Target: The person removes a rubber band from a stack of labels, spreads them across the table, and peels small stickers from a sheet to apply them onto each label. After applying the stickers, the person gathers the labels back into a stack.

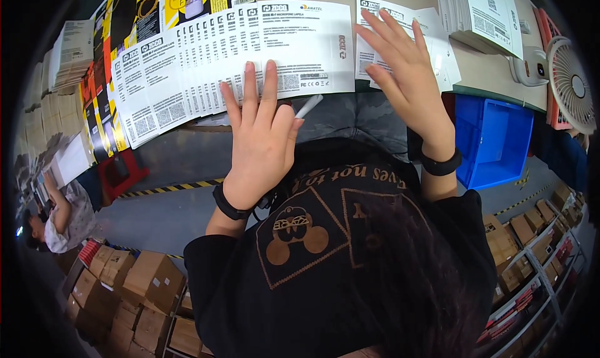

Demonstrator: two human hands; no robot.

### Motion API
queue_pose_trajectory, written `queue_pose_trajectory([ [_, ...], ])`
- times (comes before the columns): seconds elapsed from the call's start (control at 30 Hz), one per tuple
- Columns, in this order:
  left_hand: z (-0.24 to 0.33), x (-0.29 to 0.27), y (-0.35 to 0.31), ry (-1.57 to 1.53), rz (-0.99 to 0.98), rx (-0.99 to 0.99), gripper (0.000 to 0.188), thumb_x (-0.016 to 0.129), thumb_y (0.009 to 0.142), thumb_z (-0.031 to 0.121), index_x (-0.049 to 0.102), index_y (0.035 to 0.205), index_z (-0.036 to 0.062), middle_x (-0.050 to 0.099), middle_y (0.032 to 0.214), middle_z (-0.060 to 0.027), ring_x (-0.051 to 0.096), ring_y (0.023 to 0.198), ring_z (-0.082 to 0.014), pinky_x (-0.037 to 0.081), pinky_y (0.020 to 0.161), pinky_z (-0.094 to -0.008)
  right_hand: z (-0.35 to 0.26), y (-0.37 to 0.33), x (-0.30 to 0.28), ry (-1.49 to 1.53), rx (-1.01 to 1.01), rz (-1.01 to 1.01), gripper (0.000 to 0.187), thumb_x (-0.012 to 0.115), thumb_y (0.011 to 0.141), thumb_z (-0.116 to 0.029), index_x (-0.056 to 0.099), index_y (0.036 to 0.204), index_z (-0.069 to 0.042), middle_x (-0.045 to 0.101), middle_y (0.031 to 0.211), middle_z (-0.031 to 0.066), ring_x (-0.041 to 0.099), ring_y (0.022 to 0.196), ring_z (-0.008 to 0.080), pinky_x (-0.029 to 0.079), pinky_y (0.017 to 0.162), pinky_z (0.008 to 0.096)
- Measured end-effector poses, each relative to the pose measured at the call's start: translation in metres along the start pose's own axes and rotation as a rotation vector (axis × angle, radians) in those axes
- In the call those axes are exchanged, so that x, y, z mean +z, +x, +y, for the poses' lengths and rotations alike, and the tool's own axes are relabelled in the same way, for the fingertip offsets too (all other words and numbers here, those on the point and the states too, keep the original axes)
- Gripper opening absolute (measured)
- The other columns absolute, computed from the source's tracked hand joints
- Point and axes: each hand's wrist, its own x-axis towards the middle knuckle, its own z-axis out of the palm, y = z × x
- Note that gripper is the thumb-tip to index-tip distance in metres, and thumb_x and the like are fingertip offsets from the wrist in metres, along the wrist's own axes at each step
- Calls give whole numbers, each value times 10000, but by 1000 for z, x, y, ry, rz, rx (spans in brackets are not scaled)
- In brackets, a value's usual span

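Observation:
A long row of overlapping white printed leaflets [159, 86] lies fanned along the table's near edge. My left hand [259, 142] rests at the lower edge of the row, with three fingers stretched onto the sheets. Its index finger is curled toward the thumb, and a white pen-like stick [309, 105] sticks out between them. To the right, my right hand [403, 77] is open with fingers spread over a smaller group of loose white leaflets [442, 58]. Its fingertips are on or just above these sheets; I cannot tell which.
Behind the row are yellow-and-black printed packages [187, 5] with rubber bands [147, 2]. A leaflet stack [484, 20] stands at far right, beside a white fan [572, 77]. A blue bin [490, 142] sits below the table edge. Another person [59, 214] is at left; cartons [150, 283] fill shelves behind.

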Motion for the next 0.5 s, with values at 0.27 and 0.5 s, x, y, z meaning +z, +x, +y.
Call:
queue_pose_trajectory([
  [0.27, 0, -24, 8, -362, 201, 94, 152, 555, 820, 127, 491, 725, 27, 370, 1334, -227, 261, 1277, -429, 120, 1030, -569, -40, -3, -8, 1119, 207, -122, 342, 625, 789, -86, 548, 1113, -6, 595, 1081, 94, 556, 1005, 168, 427, 877, 289],
  [0.5, 27, -22, 24, -997, 659, -211, 179, 643, 763, 76, 592, 911, -13, 545, 1161, -177, 447, 1167, -353, 320, 993, -457, -50, -1, -1, 1176, 328, -103, 130, 653, 776, -26, 585, 877, 20, 620, 797, 31, 590, 732, 89, 468, 679, 197],
])
